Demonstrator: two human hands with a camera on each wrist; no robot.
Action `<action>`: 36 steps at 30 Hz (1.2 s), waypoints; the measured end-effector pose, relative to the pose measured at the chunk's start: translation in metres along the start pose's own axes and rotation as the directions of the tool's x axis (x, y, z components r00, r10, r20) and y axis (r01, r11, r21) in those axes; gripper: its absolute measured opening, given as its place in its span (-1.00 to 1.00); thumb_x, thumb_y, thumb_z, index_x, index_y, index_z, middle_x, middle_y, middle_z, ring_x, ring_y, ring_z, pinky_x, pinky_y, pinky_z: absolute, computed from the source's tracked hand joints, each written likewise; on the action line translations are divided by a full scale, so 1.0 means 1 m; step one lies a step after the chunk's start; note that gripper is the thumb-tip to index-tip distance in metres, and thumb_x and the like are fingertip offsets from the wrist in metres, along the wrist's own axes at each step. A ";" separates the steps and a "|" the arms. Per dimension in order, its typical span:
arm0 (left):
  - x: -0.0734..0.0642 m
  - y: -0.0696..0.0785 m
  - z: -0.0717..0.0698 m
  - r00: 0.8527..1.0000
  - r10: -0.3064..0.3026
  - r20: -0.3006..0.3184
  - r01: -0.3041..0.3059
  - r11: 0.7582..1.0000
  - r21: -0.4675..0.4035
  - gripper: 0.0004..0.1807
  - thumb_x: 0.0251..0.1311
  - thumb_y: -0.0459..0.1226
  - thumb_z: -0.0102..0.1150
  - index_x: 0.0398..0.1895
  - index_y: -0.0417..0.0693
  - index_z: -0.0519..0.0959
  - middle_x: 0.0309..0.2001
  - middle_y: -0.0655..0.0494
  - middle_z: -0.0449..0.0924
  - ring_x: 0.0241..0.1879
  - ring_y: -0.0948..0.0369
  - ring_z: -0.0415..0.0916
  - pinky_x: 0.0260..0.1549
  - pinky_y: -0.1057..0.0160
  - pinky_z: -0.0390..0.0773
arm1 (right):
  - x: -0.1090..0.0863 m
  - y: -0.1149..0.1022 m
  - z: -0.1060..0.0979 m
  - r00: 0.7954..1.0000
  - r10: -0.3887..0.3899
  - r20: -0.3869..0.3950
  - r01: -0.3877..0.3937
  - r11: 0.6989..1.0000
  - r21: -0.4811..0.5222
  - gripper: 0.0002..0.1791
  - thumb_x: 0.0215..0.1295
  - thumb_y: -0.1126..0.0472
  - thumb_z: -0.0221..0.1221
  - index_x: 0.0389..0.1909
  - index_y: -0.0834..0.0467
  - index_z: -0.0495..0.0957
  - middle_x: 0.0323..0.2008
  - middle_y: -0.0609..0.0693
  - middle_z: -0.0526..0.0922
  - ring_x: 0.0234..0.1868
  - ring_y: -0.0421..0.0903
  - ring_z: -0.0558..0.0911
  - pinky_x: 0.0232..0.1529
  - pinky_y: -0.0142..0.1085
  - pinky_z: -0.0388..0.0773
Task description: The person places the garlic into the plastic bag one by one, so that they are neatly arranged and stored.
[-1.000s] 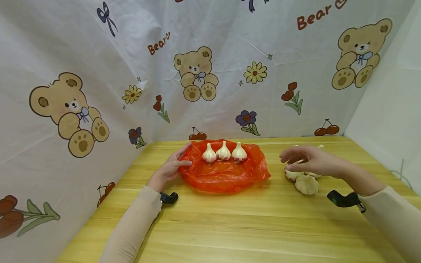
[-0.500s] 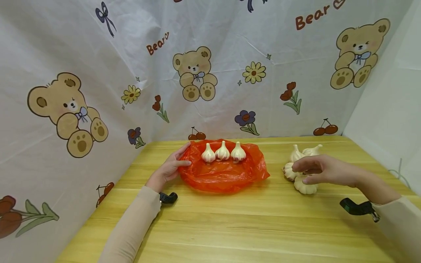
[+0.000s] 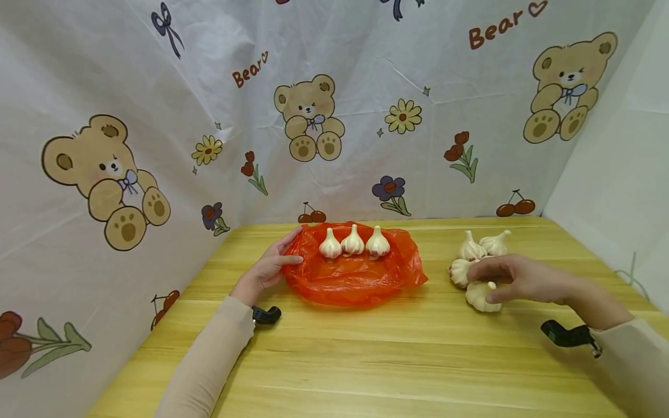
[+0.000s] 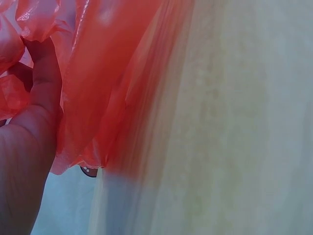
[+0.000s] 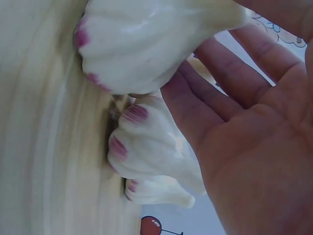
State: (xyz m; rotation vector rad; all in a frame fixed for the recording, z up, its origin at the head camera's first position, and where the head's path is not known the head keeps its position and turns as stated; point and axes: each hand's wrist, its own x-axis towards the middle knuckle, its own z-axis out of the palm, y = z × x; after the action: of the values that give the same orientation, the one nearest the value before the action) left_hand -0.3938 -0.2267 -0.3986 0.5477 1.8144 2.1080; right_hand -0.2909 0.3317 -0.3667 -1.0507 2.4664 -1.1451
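My left hand [image 3: 270, 267] holds the left rim of a red plastic bag [image 3: 350, 287], thumb inside and fingers outside. In the left wrist view those fingers [image 4: 46, 73] disappear partly behind the red film. Three garlic bulbs [image 3: 352, 241] stand in a row at the back of the spread bag, stems up. On the right my right hand [image 3: 530, 280] is around the nearest loose garlic bulb [image 3: 478, 297], thumb by its stem and fingers spread along its far side. The right wrist view has this bulb [image 5: 142, 44] close up, resting on the table.
More garlic bulbs [image 3: 472, 248] cluster behind the right hand on the wooden table [image 3: 376, 360]. A bear-printed curtain [image 3: 360, 174] hangs along the back and left. Black wrist devices [image 3: 564, 334] jut from the wrists.
The right hand first drew back rightward from over the bulbs, then came down around the nearest one. The left hand and the bag have stayed in place.
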 end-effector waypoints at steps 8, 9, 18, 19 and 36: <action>0.000 0.000 0.001 1.000 0.002 -0.006 -0.002 1.000 0.004 -0.05 0.33 -0.61 0.05 0.68 0.20 0.03 0.67 0.03 -0.04 0.58 -0.14 0.07 0.18 0.16 0.64 | 0.001 0.011 0.004 0.999 -0.025 0.027 0.024 0.999 0.022 -0.55 0.35 0.27 0.32 0.22 0.27 0.53 0.19 0.19 0.62 0.22 -0.40 0.53 0.12 -0.59 0.51; 0.000 0.000 0.001 1.000 0.002 -0.006 -0.002 1.000 0.004 -0.05 0.32 -0.61 0.05 0.68 0.20 0.03 0.67 0.04 -0.04 0.57 -0.14 0.08 0.18 0.15 0.63 | 0.001 0.012 0.005 0.999 -0.027 0.032 0.025 0.999 0.034 -0.55 0.36 0.28 0.31 0.23 0.28 0.52 0.19 0.19 0.62 0.22 -0.40 0.53 0.11 -0.57 0.53; -0.001 0.000 0.000 1.000 -0.009 -0.008 0.009 1.000 0.013 -0.06 0.33 -0.59 0.07 0.68 0.22 0.03 0.67 0.05 -0.06 0.56 -0.10 0.10 0.27 0.10 0.54 | 0.000 0.020 0.008 0.999 -0.030 0.012 0.030 0.999 -0.025 -0.55 0.31 0.25 0.37 0.18 0.24 0.56 0.15 0.07 0.65 0.06 -0.38 0.55 -0.11 -0.46 0.61; -0.001 0.000 0.000 1.000 -0.009 -0.006 0.009 1.000 0.011 -0.05 0.33 -0.59 0.07 0.68 0.22 0.03 0.67 0.05 -0.06 0.56 -0.10 0.09 0.27 0.09 0.53 | 0.000 0.021 0.008 0.999 -0.033 0.011 0.034 0.999 -0.034 -0.55 0.30 0.24 0.37 0.18 0.22 0.57 0.15 0.08 0.65 0.04 -0.37 0.55 -0.13 -0.45 0.61; 0.001 0.000 0.000 1.000 -0.016 0.002 0.016 1.000 -0.010 -0.03 0.31 -0.61 0.08 0.68 0.19 0.01 0.67 0.02 -0.05 0.59 -0.16 0.05 0.17 0.11 0.63 | -0.004 0.033 0.008 0.998 -0.021 0.051 0.021 1.000 -0.010 -0.49 0.23 0.24 0.42 0.20 0.19 0.56 0.19 0.21 0.59 0.01 -0.39 0.51 -0.21 -0.37 0.65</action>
State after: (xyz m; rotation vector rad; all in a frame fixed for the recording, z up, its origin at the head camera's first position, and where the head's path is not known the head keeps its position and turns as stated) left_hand -0.3947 -0.2267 -0.3985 0.5308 1.7998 2.1044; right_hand -0.3014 0.3445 -0.3962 -1.0976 2.4301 -1.0993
